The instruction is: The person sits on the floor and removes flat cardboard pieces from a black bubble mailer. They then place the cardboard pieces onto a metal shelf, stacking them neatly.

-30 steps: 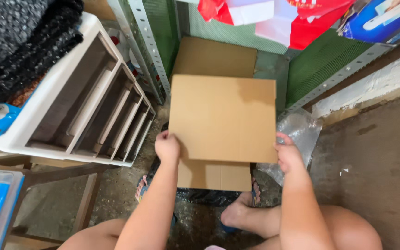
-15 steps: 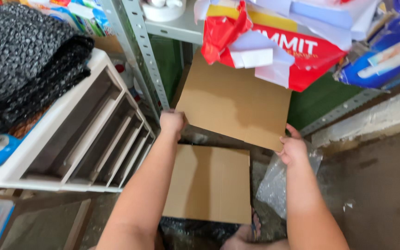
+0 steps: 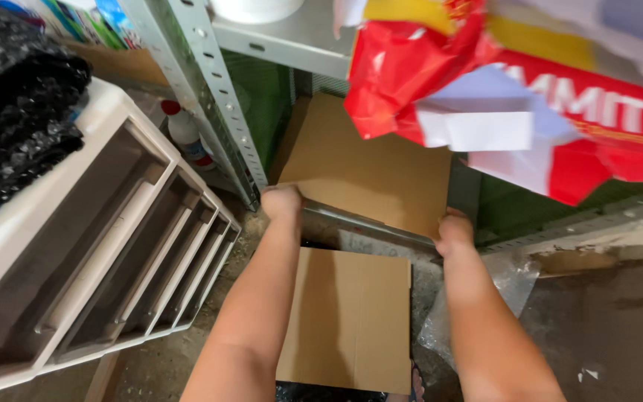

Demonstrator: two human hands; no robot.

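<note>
Cardboard sheet (image 3: 366, 171) is gripped at its near corners by left hand (image 3: 282, 202) and right hand (image 3: 455, 232); snagging on shelf rail (image 3: 366, 225) is judged likely.

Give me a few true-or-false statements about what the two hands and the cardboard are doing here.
1. Both hands grip the flat cardboard sheet by its near edge. True: left hand, right hand.
2. The sheet sits under the metal shelf. True.
3. A second cardboard piece lies between the arms. True.
4. The red bag lies on the floor. False: it hangs over the shelf edge.
5. The plastic drawer unit holds drawers. False: its slots are empty.
</note>
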